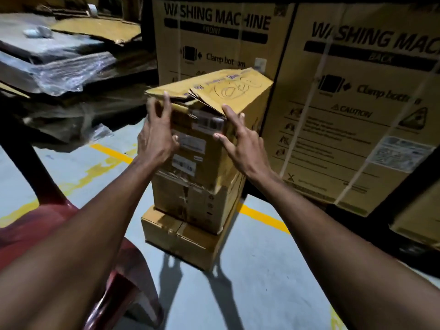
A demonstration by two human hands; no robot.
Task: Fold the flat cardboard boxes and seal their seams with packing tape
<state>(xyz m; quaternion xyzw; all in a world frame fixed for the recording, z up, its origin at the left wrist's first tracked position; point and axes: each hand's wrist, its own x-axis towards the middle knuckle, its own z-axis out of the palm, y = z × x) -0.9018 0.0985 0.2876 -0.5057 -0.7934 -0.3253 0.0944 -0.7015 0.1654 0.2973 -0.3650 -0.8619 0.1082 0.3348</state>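
Left hand (156, 134) and right hand (240, 144) (fingers spread wide) press opposite sides of top box (202, 148).

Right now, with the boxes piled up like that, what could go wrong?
1. The top box stands on a middle box and a bottom box that are not squarely lined up. A hard push from the left hand or right hand might tip the pile.
2. Its top flaps look crumpled and uneven, so tape may not seal the seam well.

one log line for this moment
top box: flaps loose, on stack | left hand: touches its left edge | right hand: spread open at right corner
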